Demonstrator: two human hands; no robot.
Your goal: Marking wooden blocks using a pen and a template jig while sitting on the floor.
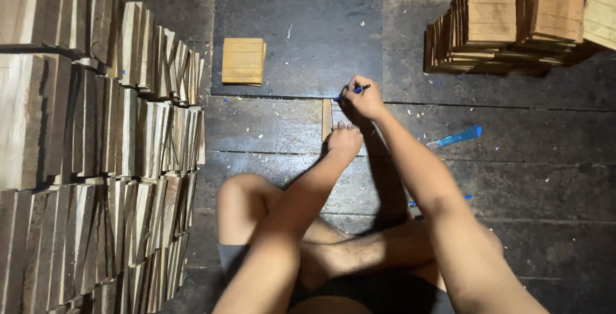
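Note:
I sit cross-legged on a dark plank floor. My left hand (344, 141) presses down on a thin wooden strip (326, 116) that lies lengthwise in front of me. My right hand (363, 101) grips a blue pen (352, 91), its tip near the strip's far end, by the edge of a dark board (301, 38). Both arms reach forward over my legs.
Rows of wooden slats (96, 153) stand on edge along the left. A small stack of square wooden panels (243, 61) lies on the dark board. More stacked panels (513, 25) sit at the far right. A blue utility knife (457, 137) lies on the floor to my right.

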